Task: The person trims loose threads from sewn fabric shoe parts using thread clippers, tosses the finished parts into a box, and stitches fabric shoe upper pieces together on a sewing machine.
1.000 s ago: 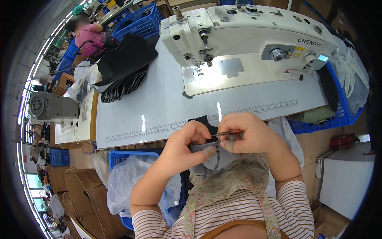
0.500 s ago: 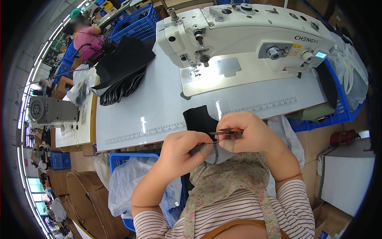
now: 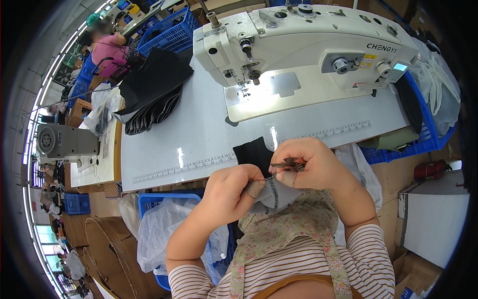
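A piece of fabric, black (image 3: 255, 152) on its far part and grey (image 3: 283, 196) nearer me, lies between my hands over the table's front edge. A dark stitched seam runs down the grey side. My left hand (image 3: 230, 191) pinches the fabric's edge between thumb and fingers, with a tan wrap around the thumb. Dark thread snips (image 3: 290, 164) are held in my right hand (image 3: 314, 160), their blades pointing left above the seam. That hand's wrapped thumb also presses by the fabric; how firmly it grips the cloth is hidden.
Beyond my hands stands a white sewing machine (image 3: 308, 45) on a pale table (image 3: 169, 139) with a printed ruler strip. Stacked black fabric pieces (image 3: 154, 84) lie at the left. A blue basket (image 3: 147, 202) with clear plastic is below. Another person (image 3: 107, 47) sits far left.
The snips have drawn back toward my right palm, so less blade reaches left. The fabric has shifted slightly right, and more of its grey seam shows between my hands.
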Demonstrator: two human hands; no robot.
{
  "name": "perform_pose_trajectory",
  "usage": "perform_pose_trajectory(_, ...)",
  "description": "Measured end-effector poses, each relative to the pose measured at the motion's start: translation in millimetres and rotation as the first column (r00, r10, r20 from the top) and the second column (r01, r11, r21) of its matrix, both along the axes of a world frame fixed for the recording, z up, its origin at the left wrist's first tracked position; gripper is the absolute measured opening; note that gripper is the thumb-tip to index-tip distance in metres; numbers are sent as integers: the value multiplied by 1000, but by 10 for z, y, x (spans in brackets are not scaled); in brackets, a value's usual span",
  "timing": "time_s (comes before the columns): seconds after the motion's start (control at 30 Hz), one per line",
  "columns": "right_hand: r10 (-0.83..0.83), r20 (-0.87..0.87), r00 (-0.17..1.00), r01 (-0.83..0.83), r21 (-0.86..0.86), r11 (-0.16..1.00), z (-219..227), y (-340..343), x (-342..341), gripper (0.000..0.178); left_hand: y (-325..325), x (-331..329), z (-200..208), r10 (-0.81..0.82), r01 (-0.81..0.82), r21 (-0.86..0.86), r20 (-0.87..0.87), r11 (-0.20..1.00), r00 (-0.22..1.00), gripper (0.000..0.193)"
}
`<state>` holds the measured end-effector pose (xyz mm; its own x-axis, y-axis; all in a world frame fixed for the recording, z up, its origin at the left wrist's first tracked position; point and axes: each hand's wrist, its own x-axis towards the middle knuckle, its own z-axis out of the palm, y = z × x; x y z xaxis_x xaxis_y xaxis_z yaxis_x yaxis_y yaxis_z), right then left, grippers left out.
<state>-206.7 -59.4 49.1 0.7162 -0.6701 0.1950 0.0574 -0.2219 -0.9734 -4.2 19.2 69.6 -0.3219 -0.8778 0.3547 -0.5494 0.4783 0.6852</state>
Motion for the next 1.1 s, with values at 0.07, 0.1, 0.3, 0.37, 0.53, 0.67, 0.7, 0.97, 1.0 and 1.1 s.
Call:
perform_pose_trajectory(0.07, 0, 13, 1000, 1, -13, 1000, 6, 1, 5, 10, 5, 14, -27, 6, -5, 6, -10, 1000, 1000, 11)
perform_pose_trajectory(0.1, 0, 14, 1000, 0, -13, 1000, 6, 3, 8, 10, 11, 19, -34, 11, -11, 12, -22, 1000, 1000, 11)
perform_pose_trajectory(0.3, 10, 32, 999, -12, 58, 998, -24, -10, -14, 9, 26, -2, 49, 127, -75, 317, -145, 945, 981, 21)
perform_pose_trajectory(0.37, 12, 38, 999, -15, 64, 998, -19, -2, -12, 10, -6, 10, 73, 100, -26, 420, -155, 907, 983, 21)
perform_pose_trajectory(0.53, -86, 41, 995, 89, -68, 994, 43, -7, -43, 18, -22, 42, 28, 154, 70, 607, -309, 792, 939, 17)
perform_pose_trajectory(0.67, -211, 68, 975, 207, 62, 976, -8, 53, -151, 28, -24, 92, 26, 260, 136, 692, -437, 709, 861, 17)
perform_pose_trajectory(0.7, -205, 68, 976, 201, 60, 978, 8, 70, -179, 28, -21, 103, 17, 318, 156, 708, -489, 689, 812, 17)
perform_pose_trajectory(0.97, -307, -45, 951, 279, -313, 908, -79, 161, -161, 30, -33, 108, -48, 402, 186, 715, -565, 674, 720, 17)
perform_pose_trajectory(1.0, -309, -45, 950, 280, -313, 907, -96, 158, -143, 30, -33, 102, -45, 396, 185, 714, -563, 676, 726, 17)
perform_pose_trajectory(1.1, -309, 13, 951, 297, -324, 898, -123, 141, -85, 31, -21, 91, -42, 364, 187, 686, -574, 703, 734, 17)
